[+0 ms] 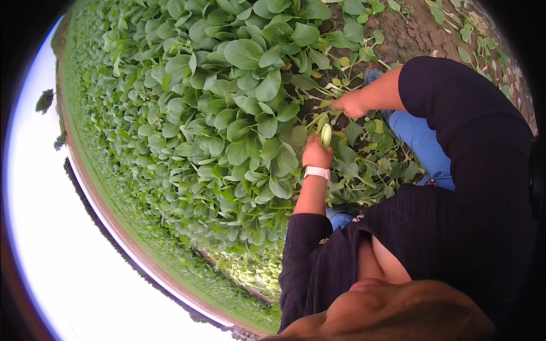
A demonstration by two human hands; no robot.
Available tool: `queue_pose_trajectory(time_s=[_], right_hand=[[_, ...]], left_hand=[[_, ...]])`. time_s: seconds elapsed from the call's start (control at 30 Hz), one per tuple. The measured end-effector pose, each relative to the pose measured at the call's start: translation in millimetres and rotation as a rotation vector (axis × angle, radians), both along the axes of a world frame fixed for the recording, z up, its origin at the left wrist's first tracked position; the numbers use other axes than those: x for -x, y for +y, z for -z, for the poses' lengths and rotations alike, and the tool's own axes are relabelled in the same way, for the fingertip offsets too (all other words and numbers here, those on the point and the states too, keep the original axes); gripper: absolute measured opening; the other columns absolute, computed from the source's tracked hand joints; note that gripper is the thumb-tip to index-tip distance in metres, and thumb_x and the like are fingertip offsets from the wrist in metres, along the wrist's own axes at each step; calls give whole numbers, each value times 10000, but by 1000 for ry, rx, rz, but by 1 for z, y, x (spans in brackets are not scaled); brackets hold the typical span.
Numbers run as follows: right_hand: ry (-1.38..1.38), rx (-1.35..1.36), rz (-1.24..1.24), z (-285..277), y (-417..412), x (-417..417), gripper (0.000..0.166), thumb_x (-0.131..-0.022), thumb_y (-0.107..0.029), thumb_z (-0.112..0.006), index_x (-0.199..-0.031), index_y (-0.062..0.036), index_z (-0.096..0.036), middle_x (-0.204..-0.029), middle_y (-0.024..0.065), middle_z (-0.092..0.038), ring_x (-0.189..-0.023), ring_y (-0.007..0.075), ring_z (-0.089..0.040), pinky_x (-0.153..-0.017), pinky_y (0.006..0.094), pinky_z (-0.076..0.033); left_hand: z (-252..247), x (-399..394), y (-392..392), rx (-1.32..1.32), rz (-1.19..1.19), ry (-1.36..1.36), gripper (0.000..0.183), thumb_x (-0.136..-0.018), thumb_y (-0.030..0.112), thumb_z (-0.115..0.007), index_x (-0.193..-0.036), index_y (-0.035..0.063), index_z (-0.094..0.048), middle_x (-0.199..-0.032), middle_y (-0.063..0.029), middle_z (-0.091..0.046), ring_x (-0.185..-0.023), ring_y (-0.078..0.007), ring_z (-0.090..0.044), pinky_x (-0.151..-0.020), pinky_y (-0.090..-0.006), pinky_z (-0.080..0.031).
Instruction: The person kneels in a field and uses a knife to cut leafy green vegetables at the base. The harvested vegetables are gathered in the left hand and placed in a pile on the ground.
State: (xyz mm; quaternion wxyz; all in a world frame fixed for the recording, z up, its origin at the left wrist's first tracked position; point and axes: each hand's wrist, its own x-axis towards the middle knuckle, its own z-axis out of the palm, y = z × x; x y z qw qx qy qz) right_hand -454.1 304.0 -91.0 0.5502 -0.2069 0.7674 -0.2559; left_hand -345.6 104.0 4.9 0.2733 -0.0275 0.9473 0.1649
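Note:
My left hand (317,152), with a pale pink band at the wrist, is closed around a leafy green, likely bok choy, whose pale stem base (326,135) sticks out beside the fingers. My right hand (352,104) is just above it in the picture, low over the soil among cut stalks and yellowing leaves. Its fingers are curled; a small greyish thing shows at the fingertips, too blurred to name. Dense rows of broad-leaved greens (243,123) stand directly in front of both hands.
Loose leaves (377,164) lie between my blue-trousered legs (420,136). Brown soil (405,32) with scattered leaves is at the upper right. A paler patch of greens (256,266) is at the lower middle. The planted field runs to a dirt strip and trees on the left.

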Motion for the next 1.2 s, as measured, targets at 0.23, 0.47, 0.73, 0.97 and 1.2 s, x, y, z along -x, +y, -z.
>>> queue_pose_trajectory(time_s=[0.23, 0.47, 0.73, 0.97, 1.2], right_hand=[[-617, 349, 830, -119, 28, -1, 339, -820, -341, -719, -986, -144, -499, -763, -23, -479, -537, 48, -340, -419, 202, -257], [-27, 432, 563, -119, 36, -2, 463, -765, -258, -733, -1101, -42, -499, -773, 28, -523, -610, 131, -496, -508, 288, -401], [124, 169, 114, -90, 16, -3, 318, -861, -262, -533, -1076, -28, -510, -943, 200, -633, -902, 411, -603, -777, 495, -459], [81, 53, -77, -47, -56, -19, 543, -823, -113, -497, -1361, -155, -436, -1045, 201, -637, -963, 380, -619, -788, 472, -478], [126, -6, -215, -31, -85, -26, 766, -807, -69, -506, -1514, -186, -233, -1185, 216, -602, -1013, 377, -613, -825, 451, -490]], left_hand=[[-72, -28, 73, -653, -171, 244, 504, -798, 119, -706, -1257, -11, -543, -1377, -249, -458, -1181, -377, -542, -980, -396, -442], [-83, -14, 68, -527, -109, 364, 705, -786, 172, -755, -1361, -33, -403, -1322, -226, -521, -1208, -325, -536, -1002, -376, -428], [-17, -10, 18, -49, 47, -98, 578, -703, 131, -727, -1240, 54, -527, -1300, -229, -512, -1001, -386, -627, -842, -436, -530], [5, -37, -37, 368, 70, -338, 542, -762, 96, -635, -1287, 103, -499, -1461, -202, -340, -1039, -365, -635, -835, -416, -548], [14, -34, -39, 328, 47, -289, 561, -755, 124, -659, -1292, 108, -498, -1393, -182, -423, -1068, -326, -622, -842, -414, -543]])
